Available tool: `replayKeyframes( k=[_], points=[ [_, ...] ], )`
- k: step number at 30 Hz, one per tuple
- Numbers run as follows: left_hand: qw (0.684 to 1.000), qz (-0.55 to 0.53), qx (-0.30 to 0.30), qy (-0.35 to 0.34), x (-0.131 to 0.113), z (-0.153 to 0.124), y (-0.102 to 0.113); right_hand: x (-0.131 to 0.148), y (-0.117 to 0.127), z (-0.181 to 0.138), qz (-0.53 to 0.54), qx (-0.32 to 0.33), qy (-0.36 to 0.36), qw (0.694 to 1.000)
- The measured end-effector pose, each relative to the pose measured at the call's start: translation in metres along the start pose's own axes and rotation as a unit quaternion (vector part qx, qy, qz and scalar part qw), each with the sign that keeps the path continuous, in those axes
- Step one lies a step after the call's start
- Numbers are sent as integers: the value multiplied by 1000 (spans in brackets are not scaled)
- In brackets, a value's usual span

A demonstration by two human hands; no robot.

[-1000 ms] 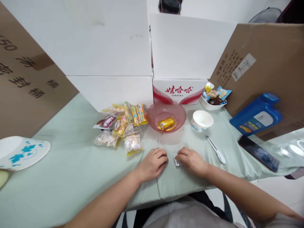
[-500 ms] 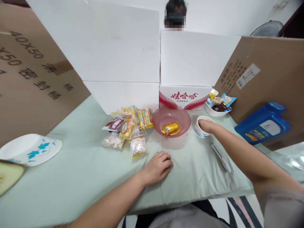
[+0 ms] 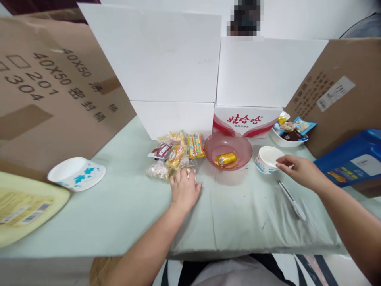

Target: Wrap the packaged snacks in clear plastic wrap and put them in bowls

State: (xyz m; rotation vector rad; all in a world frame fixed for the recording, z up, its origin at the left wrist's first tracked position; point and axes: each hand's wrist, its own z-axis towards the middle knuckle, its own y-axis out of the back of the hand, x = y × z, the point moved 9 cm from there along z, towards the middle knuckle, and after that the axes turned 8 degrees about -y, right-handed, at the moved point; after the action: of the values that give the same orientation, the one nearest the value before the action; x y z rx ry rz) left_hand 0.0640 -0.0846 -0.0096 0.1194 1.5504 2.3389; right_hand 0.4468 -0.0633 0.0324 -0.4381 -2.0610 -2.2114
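My left hand [image 3: 184, 190] lies with its fingers stretched over the near edge of a pile of wrapped snacks [image 3: 175, 151], covering one packet. My right hand [image 3: 299, 170] hovers just right of a white paper cup [image 3: 268, 159], fingers loosely apart and nothing visible in them. Between the pile and the cup stands a pink bowl [image 3: 238, 143] holding a yellow wrapped candy [image 3: 226, 159]. A white pen-like tool [image 3: 291, 199] lies on the cloth below my right hand.
White boards [image 3: 166, 55] and cardboard sheets [image 3: 53, 91] wall the table on three sides, with a person behind them. A white bowl of snacks [image 3: 284, 141] and a blue container [image 3: 354, 159] sit right. A blue-patterned paper bowl [image 3: 76, 174] and a yellow-green tray [image 3: 26, 206] sit left.
My right hand went from the small wrapper on the table to the paper cup and has now drawn back beside it. My left hand moved forward onto the snack pile. The view shifted left.
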Motion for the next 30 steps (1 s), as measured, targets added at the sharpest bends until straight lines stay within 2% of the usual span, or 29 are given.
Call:
replayKeyframes(
  k=[2,4,6,8,9,11,13,14,16,21,25,27,30],
  points=[
    [999,20,45,3,1,0,-7,-17,-8,-28,-1,-8,-16,1000],
    [998,14,58,-30,-7,-2,-11,-34,-26,-52,-29,-5,-29,999],
    [995,-18,49,-81,-20,-4,-13,-49,-47,-71,-56,11,-38,998],
    [981,-96,35,-166,-38,-8,-12,-59,-67,-85,-73,30,-49,996],
    [962,-154,33,-222,-50,-11,-10,-62,-73,-90,-78,36,-55,995],
    [901,-274,45,-333,-74,-22,-5,-62,-80,-97,-84,35,-62,994],
    [849,-343,61,-397,-88,-32,0,-53,-80,-101,-78,26,-53,995],
    [841,-350,66,-406,-91,-34,0,-45,-79,-102,-68,24,-40,997],
    [850,-342,65,-396,-91,-32,-1,-21,-77,-104,-31,31,2,999],
    [874,-371,64,-306,-72,-22,-8,72,-69,-122,110,54,150,981],
    [880,-373,101,-277,-67,-21,-20,136,-75,-140,108,83,245,960],
    [875,-376,112,-284,-69,-22,-23,146,-83,-143,77,107,267,955],
    [871,-378,111,-293,-71,-23,-24,121,-86,-134,48,103,240,964]
  ],
)
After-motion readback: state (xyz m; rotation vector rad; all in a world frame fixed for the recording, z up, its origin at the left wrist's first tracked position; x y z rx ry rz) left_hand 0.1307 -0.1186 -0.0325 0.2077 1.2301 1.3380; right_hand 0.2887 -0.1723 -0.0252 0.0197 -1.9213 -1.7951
